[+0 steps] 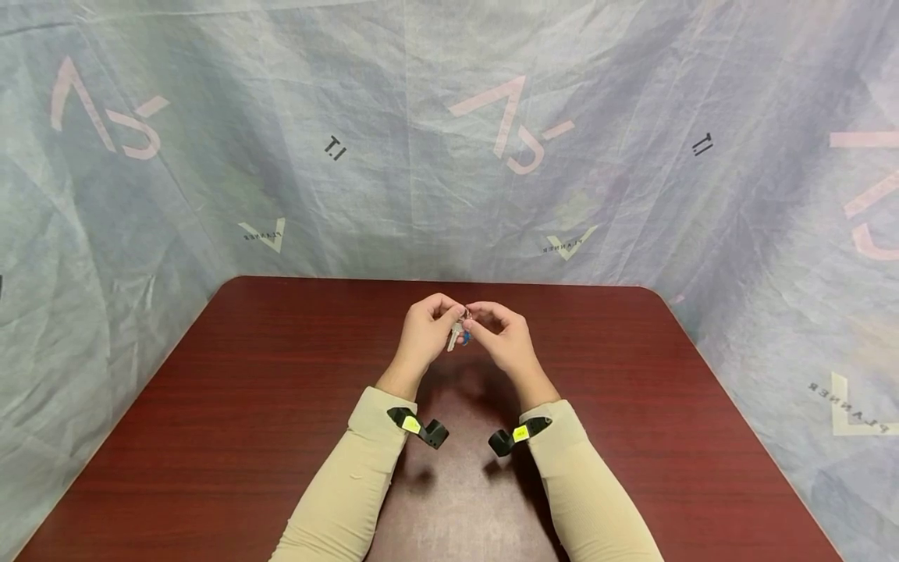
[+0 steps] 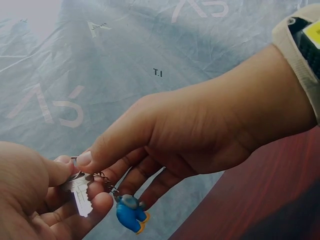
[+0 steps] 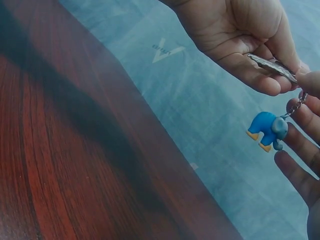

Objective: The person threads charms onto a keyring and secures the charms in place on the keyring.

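Note:
Both hands meet above the far middle of the table. In the head view, the left hand point(image 1: 419, 332) and the right hand point(image 1: 507, 337) pinch a key ring between thumbs and fingers. A silver key point(image 2: 81, 196) hangs from the ring, its blade pointing down beside the left fingers. On a short chain point(image 3: 300, 103) dangles a small blue elephant charm point(image 3: 267, 127) with a grey head and yellow feet, close to the right hand's fingers. The ring itself is mostly hidden by the thumbs.
A dark red wooden table point(image 1: 246, 406) with rounded far corners lies beneath the hands. Grey printed fabric point(image 1: 421, 179) hangs behind it and along both sides. Each wrist carries a small black camera on a strap over a beige sleeve point(image 1: 337, 499).

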A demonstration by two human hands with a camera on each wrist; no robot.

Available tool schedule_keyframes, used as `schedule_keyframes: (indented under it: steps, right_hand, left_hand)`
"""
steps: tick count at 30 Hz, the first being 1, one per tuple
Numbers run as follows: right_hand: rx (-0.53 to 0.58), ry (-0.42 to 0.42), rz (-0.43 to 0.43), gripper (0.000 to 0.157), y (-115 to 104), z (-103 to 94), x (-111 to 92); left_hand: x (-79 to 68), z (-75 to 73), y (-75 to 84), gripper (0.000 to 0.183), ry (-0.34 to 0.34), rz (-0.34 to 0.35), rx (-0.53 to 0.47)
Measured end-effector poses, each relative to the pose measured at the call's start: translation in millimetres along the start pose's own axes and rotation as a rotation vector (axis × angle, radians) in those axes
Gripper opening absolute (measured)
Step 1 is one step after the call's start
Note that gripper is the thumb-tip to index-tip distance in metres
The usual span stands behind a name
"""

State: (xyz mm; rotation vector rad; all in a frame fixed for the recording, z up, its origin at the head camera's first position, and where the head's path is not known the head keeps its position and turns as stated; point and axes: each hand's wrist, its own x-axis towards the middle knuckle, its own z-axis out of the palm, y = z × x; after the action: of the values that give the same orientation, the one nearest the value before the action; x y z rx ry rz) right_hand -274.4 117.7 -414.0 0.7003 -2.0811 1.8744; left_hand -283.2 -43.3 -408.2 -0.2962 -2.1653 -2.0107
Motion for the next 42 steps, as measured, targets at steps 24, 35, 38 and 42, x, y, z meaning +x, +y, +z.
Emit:
schedule_keyframes:
  steps: [24, 35, 38, 42]
  right_hand:
    - [-0.046, 0.014, 0.055, 0.023, -1, -0.9, 2]
    - [0.038, -0.020, 0.101, 0.031, 30, -8.0, 6]
    - [0.063, -0.038, 0.113, 0.032, 31, -9.2, 5]
    - [0.103, -0.055, 0.127, 0.033, 31, -12.0, 5]
  left_hand:
    - [-0.6, -3.0, 0.4, 0.012, -0.022, 0.001, 0.009]
    - [3.2, -7.2, -1.9, 0.012, -0.017, -0.041, -0.097]
    - [4.1, -9.0, -1.8, 0.012, -0.030, -0.067, -0.131]
    - [5.4, -11.2, -2.4, 0.013, -0.046, -0.104, -0.167]
